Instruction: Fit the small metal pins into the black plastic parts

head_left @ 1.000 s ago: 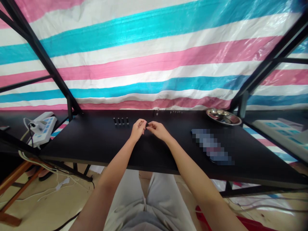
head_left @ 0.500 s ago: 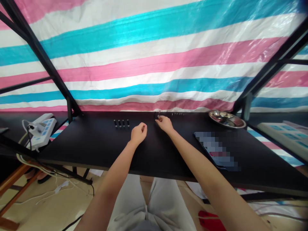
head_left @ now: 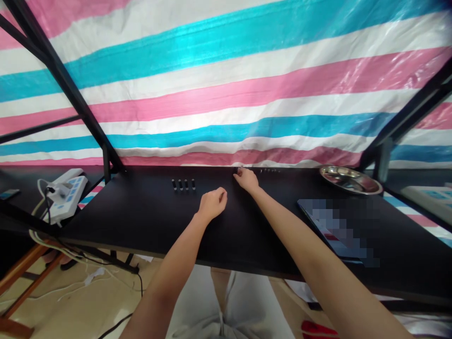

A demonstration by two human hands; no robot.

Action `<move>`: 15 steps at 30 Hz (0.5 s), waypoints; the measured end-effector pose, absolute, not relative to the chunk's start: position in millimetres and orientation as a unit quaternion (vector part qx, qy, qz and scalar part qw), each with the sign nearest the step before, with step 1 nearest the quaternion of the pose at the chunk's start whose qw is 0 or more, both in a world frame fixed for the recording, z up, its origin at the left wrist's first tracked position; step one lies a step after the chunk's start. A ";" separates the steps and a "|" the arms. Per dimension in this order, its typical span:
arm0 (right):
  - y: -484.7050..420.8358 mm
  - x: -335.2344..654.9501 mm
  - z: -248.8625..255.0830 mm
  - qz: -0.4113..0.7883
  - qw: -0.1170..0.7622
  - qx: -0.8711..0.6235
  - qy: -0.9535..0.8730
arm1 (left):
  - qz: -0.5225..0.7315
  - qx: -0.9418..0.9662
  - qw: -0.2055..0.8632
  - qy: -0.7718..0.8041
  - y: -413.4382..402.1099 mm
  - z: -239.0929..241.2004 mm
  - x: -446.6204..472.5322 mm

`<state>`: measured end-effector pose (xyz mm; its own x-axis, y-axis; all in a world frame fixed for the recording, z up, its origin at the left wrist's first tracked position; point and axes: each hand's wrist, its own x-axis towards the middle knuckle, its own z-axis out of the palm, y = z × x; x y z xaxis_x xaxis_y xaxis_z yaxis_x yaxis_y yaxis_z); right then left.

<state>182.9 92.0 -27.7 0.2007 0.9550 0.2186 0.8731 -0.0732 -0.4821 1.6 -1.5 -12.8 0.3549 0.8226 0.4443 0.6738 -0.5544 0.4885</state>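
- In the head view, the small piece (head_left: 239, 169) lay at the far edge of the tabletop (head_left: 141, 221), left of that edge's right half, straight beyond the fingertips of the right hand (head_left: 248, 180).
- The right hand was clearly the nearer one; the left hand (head_left: 212, 202) sat back toward the near edge and further left, well apart from the piece.
- The piece was mostly covered by the fingers, so its long axis could not be made out.
- The right hand's fingers were bent and drawn together around the piece; whether they gripped it or only touched it was hidden.
- The left hand was curled into a loose fist above the tabletop, its contents, if any, out of sight.
- Four black cylinders (head_left: 183, 184) stood or lay, which was unclear, in a row between the left hand and the far left corner, their long axes running roughly from the far edge to the near edge.
- Along the far edge, right of the right hand, ran a row of tiny parts (head_left: 270, 171), too small to identify.
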 end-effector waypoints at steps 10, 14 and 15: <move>97.3 181.0 -28.6 0.090 0.256 -0.736 -0.620 | 0.334 0.817 0.115 0.455 -2.0 -13.1 1.6; 98.7 182.5 -28.4 0.104 0.252 -0.739 -0.616 | 0.334 0.819 0.110 0.453 -2.2 -12.9 1.6; 99.2 183.9 -28.3 0.108 0.251 -0.738 -0.617 | 0.333 0.820 0.111 0.453 -2.6 -12.4 1.6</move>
